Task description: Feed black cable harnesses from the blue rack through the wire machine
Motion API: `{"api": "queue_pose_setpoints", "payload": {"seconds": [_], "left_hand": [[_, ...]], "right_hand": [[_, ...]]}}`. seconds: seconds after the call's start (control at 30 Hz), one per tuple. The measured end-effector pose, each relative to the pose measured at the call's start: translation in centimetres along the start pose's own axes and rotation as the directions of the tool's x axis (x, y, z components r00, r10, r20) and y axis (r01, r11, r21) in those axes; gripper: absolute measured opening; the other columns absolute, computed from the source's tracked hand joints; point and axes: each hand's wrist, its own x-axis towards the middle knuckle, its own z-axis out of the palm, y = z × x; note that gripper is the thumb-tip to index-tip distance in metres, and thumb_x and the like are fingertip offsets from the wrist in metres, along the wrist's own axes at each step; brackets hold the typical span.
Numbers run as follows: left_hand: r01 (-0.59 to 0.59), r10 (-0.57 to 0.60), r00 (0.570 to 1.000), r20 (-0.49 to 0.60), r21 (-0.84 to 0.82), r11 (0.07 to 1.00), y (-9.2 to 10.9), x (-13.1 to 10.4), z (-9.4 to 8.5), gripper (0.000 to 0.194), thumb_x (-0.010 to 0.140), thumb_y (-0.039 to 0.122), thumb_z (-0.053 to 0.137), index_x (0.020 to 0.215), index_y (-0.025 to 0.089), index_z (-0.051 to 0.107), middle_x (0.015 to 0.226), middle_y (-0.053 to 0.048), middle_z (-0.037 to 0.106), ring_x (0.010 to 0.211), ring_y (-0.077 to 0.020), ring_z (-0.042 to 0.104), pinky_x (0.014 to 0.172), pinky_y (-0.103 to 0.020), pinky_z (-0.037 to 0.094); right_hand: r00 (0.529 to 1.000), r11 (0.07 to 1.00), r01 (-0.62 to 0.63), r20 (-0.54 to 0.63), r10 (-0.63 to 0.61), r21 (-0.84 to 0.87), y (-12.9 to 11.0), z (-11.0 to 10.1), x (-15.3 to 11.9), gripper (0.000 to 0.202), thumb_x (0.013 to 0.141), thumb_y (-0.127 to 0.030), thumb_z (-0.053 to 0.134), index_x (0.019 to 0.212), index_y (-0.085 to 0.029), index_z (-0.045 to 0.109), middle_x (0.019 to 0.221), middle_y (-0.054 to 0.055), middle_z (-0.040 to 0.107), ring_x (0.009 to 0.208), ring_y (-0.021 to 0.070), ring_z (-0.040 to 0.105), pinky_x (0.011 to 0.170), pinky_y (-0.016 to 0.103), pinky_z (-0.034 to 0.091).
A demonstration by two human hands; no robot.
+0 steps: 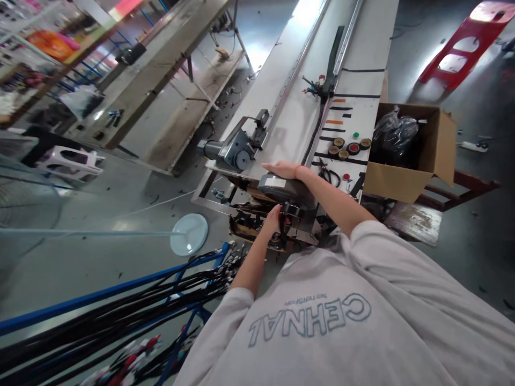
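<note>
At the near end of the long white bench [309, 120] stands a dark, rounded machine housing [277, 185] with a white label. My right hand [282, 170] lies flat across the top of it, fingers stretched to the left. Below, at the front of the housing, my left hand [274, 217] has its fingers closed beside a black round part [295, 209]; what it grips is hidden. Farther up the bench lies a black cable bundle [317, 126] with a branched end of small connectors.
A grey motor unit [237, 150] is mounted left of the housing. Tape rolls [344, 153] and black-handled scissors [329, 174] lie on the right. An open carton [414, 155] holds bagged black items. Black cables hang on a blue rack [120, 295] at lower left.
</note>
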Motion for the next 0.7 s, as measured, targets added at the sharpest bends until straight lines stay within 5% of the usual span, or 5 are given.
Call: {"api": "queue_pose_setpoints", "payload": {"seconds": [0.17,0.33,0.47,0.57,0.7], "left_hand": [[-0.200,0.166,0.980,0.112,0.620,0.758,2.8,-0.4,0.2,0.028,0.079,0.047,0.060,0.080,0.020,0.062,0.050,-0.001,0.061,0.060,-0.0210,0.064,0.062,-0.027,0.045],[-0.071,0.256,0.966,-0.041,0.908,0.412,6.0,-1.3,-1.9,0.032,0.084,0.050,0.056,0.091,0.020,0.066,0.075,-0.010,0.072,0.077,-0.0269,0.067,0.064,-0.028,0.042],[-0.038,0.245,0.966,-0.086,0.886,0.461,8.2,-1.8,-5.2,0.035,0.085,0.052,0.054,0.097,0.022,0.066,0.075,-0.006,0.072,0.078,-0.0242,0.068,0.064,-0.026,0.041],[-0.031,0.212,0.973,-0.094,0.851,0.524,8.4,-1.7,-5.9,0.040,0.085,0.055,0.053,0.104,0.021,0.063,0.065,-0.003,0.070,0.068,-0.0229,0.066,0.062,-0.026,0.042],[-0.031,0.193,0.977,-0.095,0.825,0.564,8.1,-1.5,-5.4,0.046,0.086,0.058,0.049,0.110,0.019,0.059,0.054,-0.001,0.065,0.066,-0.0235,0.066,0.063,-0.027,0.044]], "right_hand": [[0.959,0.974,-0.211,-0.211,0.189,-0.085,4.8,-1.9,-8.4,0.055,0.096,-0.053,0.031,0.082,-0.014,0.066,0.084,0.007,0.065,0.087,0.0209,0.060,0.082,0.030,0.045],[0.683,0.646,-0.692,-0.582,0.441,-0.323,8.8,-2.8,-11.8,0.045,0.076,-0.021,0.065,0.118,-0.010,0.055,0.124,0.023,0.055,0.111,0.0313,0.056,0.090,0.040,0.045],[0.718,0.769,-0.638,-0.393,0.575,-0.040,9.5,-3.3,-14.6,0.041,0.075,-0.015,0.062,0.115,-0.010,0.054,0.111,0.018,0.063,0.102,0.0282,0.062,0.089,0.041,0.048],[0.896,0.908,-0.346,-0.206,0.394,0.234,7.4,-1.9,-18.7,0.030,0.079,-0.030,0.064,0.104,-0.016,0.056,0.104,0.011,0.066,0.099,0.0240,0.063,0.090,0.037,0.049],[0.929,0.635,-0.222,0.359,-0.093,0.740,2.8,3.9,-21.3,0.059,0.079,-0.075,0.051,0.096,-0.018,0.057,0.104,0.013,0.067,0.099,0.0267,0.065,0.088,0.041,0.050]]}}
